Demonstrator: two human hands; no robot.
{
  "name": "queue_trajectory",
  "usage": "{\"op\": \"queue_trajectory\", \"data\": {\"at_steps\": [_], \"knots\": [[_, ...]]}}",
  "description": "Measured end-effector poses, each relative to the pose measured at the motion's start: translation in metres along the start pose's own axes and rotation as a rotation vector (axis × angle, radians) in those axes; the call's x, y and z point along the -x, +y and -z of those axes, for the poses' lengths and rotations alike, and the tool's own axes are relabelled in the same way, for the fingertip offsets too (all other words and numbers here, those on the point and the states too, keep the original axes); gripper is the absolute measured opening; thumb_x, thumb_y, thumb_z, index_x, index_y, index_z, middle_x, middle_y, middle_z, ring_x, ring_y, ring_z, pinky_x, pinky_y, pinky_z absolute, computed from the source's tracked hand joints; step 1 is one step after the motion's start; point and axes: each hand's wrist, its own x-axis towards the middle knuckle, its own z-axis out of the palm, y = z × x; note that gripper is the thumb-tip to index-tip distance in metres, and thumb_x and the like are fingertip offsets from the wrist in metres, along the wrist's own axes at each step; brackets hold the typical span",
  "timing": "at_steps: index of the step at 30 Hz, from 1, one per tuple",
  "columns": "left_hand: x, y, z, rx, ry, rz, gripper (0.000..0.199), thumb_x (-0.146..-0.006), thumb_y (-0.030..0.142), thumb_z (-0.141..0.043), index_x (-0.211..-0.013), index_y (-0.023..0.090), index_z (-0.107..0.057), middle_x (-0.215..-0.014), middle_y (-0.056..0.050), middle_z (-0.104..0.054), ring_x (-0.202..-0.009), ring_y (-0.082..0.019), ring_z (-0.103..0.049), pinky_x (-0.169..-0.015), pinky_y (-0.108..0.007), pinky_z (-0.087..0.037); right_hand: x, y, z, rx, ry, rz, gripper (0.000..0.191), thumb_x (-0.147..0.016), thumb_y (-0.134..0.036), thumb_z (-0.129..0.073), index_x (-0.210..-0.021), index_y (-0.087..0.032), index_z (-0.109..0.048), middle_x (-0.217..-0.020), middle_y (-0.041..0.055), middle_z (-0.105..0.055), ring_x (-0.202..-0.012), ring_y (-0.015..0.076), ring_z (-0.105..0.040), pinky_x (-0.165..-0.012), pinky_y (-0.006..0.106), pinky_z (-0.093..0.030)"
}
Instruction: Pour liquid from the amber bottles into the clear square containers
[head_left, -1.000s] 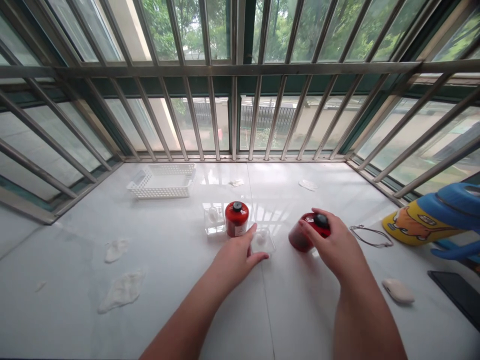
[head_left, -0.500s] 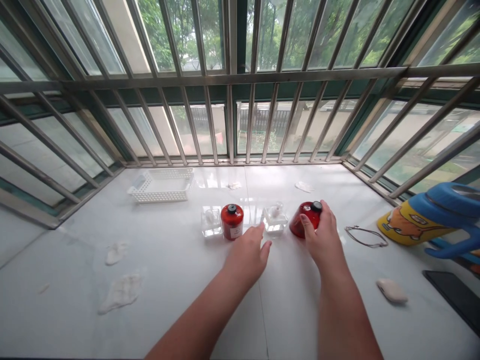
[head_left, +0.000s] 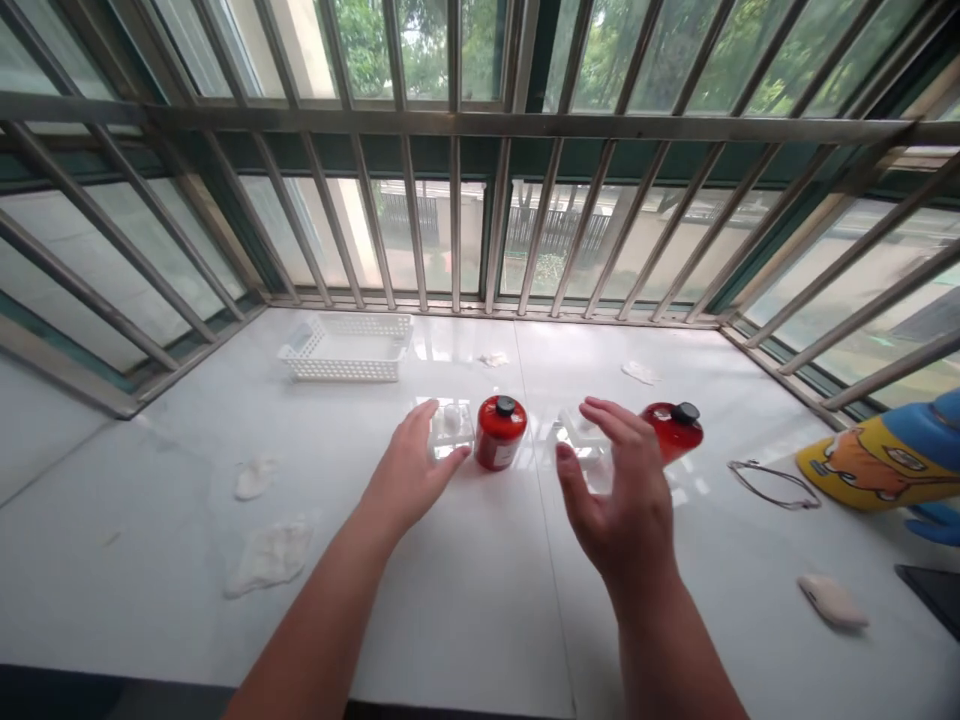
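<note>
On the table (head_left: 465, 620), head view: the left clear bottle (head_left: 451, 430) stands upright, long axis vertical, cap up — my left hand (head_left: 407, 467) open around it, contact unclear. My right hand (head_left: 628, 490), open beside the right clear bottle (head_left: 587, 440), has since left the right red bottle (head_left: 674, 432).

White basket (head_left: 345, 371) sits behind apparently crumpled tissues (head_left: 268, 558)

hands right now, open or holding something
Left hand: open around the left clear bottle, contact unclear.
Right hand: open at the right clear bottle, contact unclear.
</note>
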Motion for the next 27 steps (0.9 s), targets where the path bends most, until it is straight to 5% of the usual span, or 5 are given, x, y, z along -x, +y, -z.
{"op": "queue_trajectory", "data": {"at_steps": [3, 9, 15, 21, 27], "knots": [[-0.014, -0.002, -0.011, 0.107, -0.107, 0.008, 0.067, -0.106, 0.046, -0.065, -0.165, 0.022, -0.045, -0.177, -0.017, -0.044, -0.169, -0.039, -0.034, -0.137, -0.063, -0.034, 0.011, -0.007, -0.027, -0.01, -0.213, -0.105, 0.069, -0.107, -0.038, -0.069, -0.169, -0.026, -0.041, -0.169, 0.0184, -0.053, -0.159, 0.0375, -0.051, -0.129, 0.065, -0.047], [-0.012, -0.005, 0.002, 0.2, -0.158, 0.006, 0.051, -0.103, 0.038, -0.069, -0.151, 0.027, -0.058, -0.164, -0.012, -0.059, -0.153, -0.034, -0.056, -0.128, -0.053, -0.048, 0.036, 0.01, -0.064, -0.233, -0.446, -0.462, 0.086, -0.104, -0.058, -0.071, -0.176, -0.034, -0.03, -0.181, 0.0123, -0.04, -0.164, 0.0384, -0.043, -0.131, 0.069, -0.042], [0.003, -0.006, 0.029, 0.302, -0.343, 0.063, 0.036, -0.098, 0.043, -0.076, -0.13, 0.031, -0.07, -0.134, -0.005, -0.075, -0.115, -0.03, -0.074, -0.096, -0.041, -0.062, 0.034, 0.006, -0.077, -0.414, -0.428, -0.558, 0.077, -0.093, -0.059, -0.083, -0.157, -0.034, -0.049, -0.161, 0.0129, -0.058, -0.143, 0.0355, -0.064, -0.121, 0.062, -0.055], [0.019, -0.013, 0.02, 0.346, -0.236, -0.01, 0.034, -0.108, 0.043, -0.062, -0.138, 0.031, -0.072, -0.16, -0.006, -0.064, -0.152, -0.031, -0.057, -0.13, -0.048, -0.044, 0.026, -0.016, -0.063, -0.402, -0.431, -0.559, 0.061, -0.09, -0.051, -0.084, -0.139, -0.03, -0.053, -0.137, 0.0098, -0.069, -0.12, 0.0298, -0.073, -0.106, 0.051, -0.061], [0.017, -0.009, 0.015, 0.391, -0.203, 0.051, 0.023, -0.104, 0.047, -0.069, -0.118, 0.029, -0.074, -0.155, -0.007, -0.069, -0.148, -0.033, -0.062, -0.125, -0.05, -0.049, 0.027, -0.023, -0.052, -0.316, -0.357, -0.418, 0.036, -0.097, -0.044, -0.072, -0.129, -0.029, -0.063, -0.135, 0.0092, -0.07, -0.124, 0.0299, -0.069, -0.108, 0.049, -0.056]]}}
